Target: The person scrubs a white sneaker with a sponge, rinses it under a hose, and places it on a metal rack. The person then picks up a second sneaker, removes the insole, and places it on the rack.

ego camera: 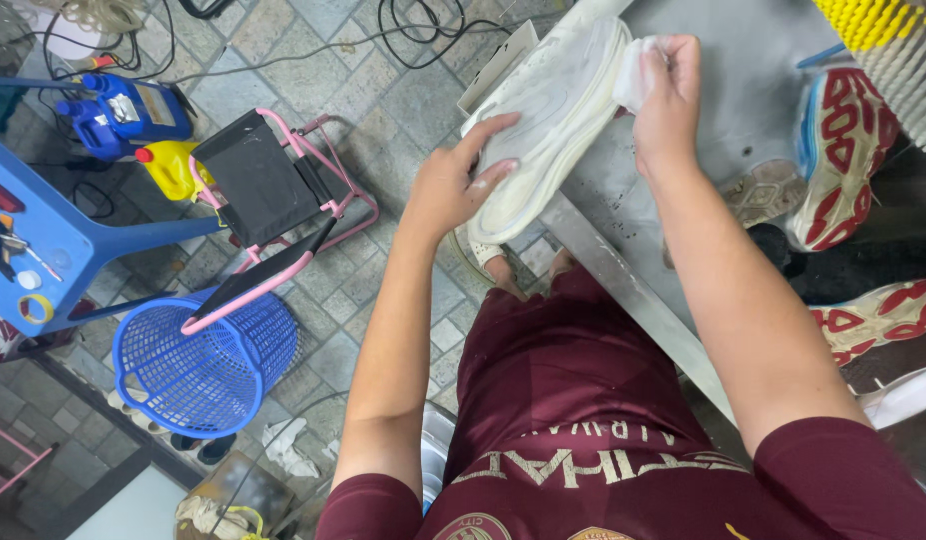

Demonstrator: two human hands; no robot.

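A white sneaker [558, 95] lies sole-up across the edge of a grey metal table [743, 60]. My left hand [453, 180] grips the shoe's near end, fingers spread over the sole. My right hand [668, 100] is closed around a small white cloth or sponge [635, 72] and presses it against the far side of the sole.
More sneakers with red and white soles [838, 150] [878, 315] lie on the table at the right. A yellow-bristled brush [888, 40] is at the top right. On the tiled floor: a blue basket [198, 360], a pink folding chair [273, 195], a blue stool [43, 240], blue and yellow bottles [133, 115].
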